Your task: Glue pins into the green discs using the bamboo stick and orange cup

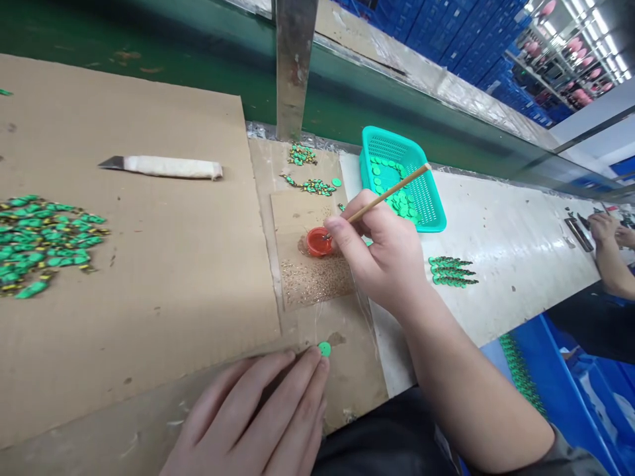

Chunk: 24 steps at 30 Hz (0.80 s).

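Note:
My right hand point(381, 248) is closed around a thin wooden stick point(391, 192), held slanting with its dark, narrow tip down at a small red cup point(319, 242). The cup sits on a piece of cardboard scattered with small brown grains point(317, 281). At the near edge of the table, the fingertips of my left hand point(262, 416) press together against a small green disc point(324, 349). My left thumb is hidden beneath the hand. Just beyond my right hand stands a turquoise basket point(436, 211) holding many green discs point(404, 205).
A wrapped-handle knife point(169, 166) lies on the large cardboard sheet point(198, 264), near a heap of green, brown and yellow pieces point(47, 244). Smaller piles point(312, 187) and rows of green pieces point(451, 272) flank the cup. Another person's hands point(608, 231) are at far right.

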Tool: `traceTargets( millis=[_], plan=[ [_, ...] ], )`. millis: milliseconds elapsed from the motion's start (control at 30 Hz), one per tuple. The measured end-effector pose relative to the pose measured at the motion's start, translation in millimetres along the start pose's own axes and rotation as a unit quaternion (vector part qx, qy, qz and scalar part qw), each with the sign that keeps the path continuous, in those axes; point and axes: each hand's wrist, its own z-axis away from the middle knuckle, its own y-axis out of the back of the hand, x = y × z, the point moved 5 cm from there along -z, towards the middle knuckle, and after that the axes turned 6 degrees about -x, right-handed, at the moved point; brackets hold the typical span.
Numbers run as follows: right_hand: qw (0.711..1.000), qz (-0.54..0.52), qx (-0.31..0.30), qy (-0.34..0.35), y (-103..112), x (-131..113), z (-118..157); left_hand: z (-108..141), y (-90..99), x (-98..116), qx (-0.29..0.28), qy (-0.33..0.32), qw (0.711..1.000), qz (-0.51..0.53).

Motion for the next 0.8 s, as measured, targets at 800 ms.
traceTargets(
  millis=[800],
  plan=[
    [0.993,-0.109,0.033,-0.013,9,-49,102,6,2.5,3,-0.077,0.029,0.997,0.0]
  ],
)
